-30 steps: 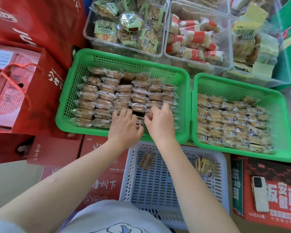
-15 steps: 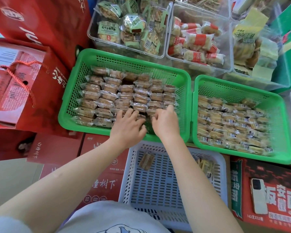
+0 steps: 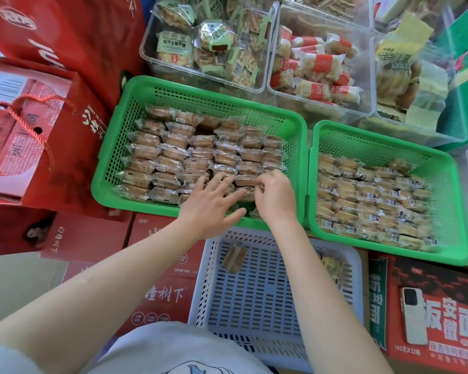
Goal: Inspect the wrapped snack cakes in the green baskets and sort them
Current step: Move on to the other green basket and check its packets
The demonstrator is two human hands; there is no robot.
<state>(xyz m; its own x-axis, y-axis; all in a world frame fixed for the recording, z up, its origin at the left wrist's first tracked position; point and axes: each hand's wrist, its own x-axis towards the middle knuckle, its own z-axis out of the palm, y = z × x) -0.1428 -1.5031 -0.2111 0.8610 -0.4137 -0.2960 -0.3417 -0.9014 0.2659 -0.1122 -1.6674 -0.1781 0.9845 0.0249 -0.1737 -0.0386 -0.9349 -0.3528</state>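
**Both hands at the near edge of the left basket**

Right now the relation that matters is between the right hand (image 3: 274, 197) and the front rows of snack cakes (image 3: 200, 155) in the left green basket (image 3: 111, 163). The cakes lie directly ahead of and under its fingertips, at the basket's near right corner, so this hand is the nearer one for the pick. Its fingers are curled in a pinch on the edge of a wrapper there, though the exact cake it holds is hard to single out. The left hand (image 3: 210, 205) lies just beside it, fingers straight and spread, resting flat on the neighbouring cakes; it grips nothing.

The cakes are small, tan and rectangular, each in clear crinkled film with a small printed label. They sit in tidy rows, their long axes running mostly left to right across the basket. The right green basket (image 3: 459, 211) holds a looser, fuller heap of the same cakes. Below the wrists stands a white basket (image 3: 200, 292) with one cake (image 3: 234, 257) on its floor, and more partly hidden behind the right forearm. By my judgement that is where picked-out pieces go, so a lifted cake would travel back toward the body.
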